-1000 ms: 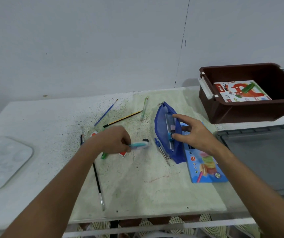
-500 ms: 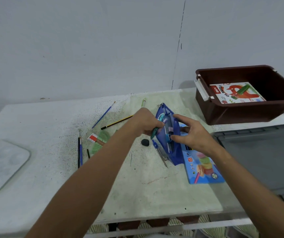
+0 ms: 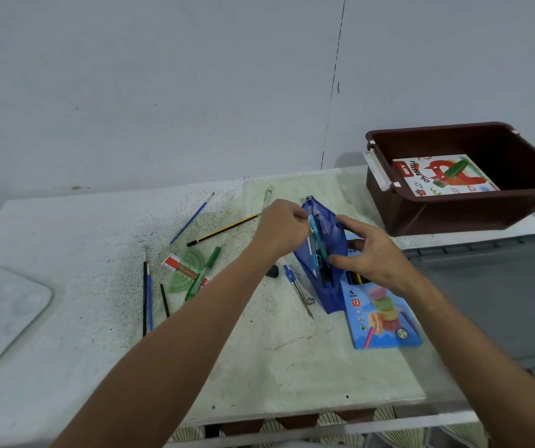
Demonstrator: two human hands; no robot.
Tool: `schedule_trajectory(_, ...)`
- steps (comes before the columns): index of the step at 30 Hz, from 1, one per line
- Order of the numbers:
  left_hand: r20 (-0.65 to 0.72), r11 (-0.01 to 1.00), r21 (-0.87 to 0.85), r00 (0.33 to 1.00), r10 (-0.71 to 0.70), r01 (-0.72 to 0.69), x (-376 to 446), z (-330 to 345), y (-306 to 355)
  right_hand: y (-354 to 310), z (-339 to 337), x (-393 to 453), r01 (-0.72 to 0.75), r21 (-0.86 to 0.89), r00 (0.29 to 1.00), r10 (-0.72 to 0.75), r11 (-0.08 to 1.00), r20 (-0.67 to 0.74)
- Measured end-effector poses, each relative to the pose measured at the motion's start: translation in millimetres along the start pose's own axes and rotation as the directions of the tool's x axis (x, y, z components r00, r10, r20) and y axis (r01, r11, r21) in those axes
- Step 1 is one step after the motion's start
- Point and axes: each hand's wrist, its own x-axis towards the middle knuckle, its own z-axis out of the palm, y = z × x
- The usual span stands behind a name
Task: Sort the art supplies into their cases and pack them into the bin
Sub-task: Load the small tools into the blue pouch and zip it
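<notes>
A blue pencil pouch [image 3: 333, 235] stands open at the middle of the table. My left hand [image 3: 280, 229] pinches a teal pen [image 3: 313, 227] whose tip is inside the pouch's mouth. My right hand [image 3: 372, 253] grips the pouch's right side and holds it open. A blue coloured-pencil box [image 3: 384, 316] lies under and beside the pouch. At the back right, the brown bin [image 3: 453, 218] holds an oil pastels box [image 3: 444, 174]. Left on the table lie a compass [image 3: 299, 291], a black eraser [image 3: 272, 271], a green pen [image 3: 203, 273], a green protractor [image 3: 184, 270] and a yellow-black pencil [image 3: 222, 230].
The grey bin lid [image 3: 499, 295] lies flat at the right. A clear paint palette [image 3: 1, 315] sits at the far left. Two brushes [image 3: 146, 295], a blue brush [image 3: 191, 218] and a pale green pen [image 3: 267, 196] lie scattered. The table's front edge is near my forearms.
My left hand picked up the teal pen from the table's middle, carried it right and now pushes it into the pouch. My right hand kept holding the pouch open.
</notes>
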Motion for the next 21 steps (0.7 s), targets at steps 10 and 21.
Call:
schedule_trajectory(10, 0.167, 0.987, -0.082, 0.979, -0.12, 0.135, -5, -13, -17, 3, 6, 15, -0.033, -0.021, 0.997, 0.032, 0.999, -0.073)
schedule_trajectory(21, -0.106, 0.802, 0.557, 0.977, -0.187, 0.214, 37, -63, -96, 6, 5, 19, -0.039, -0.047, 0.999, 0.037, 0.998, -0.028)
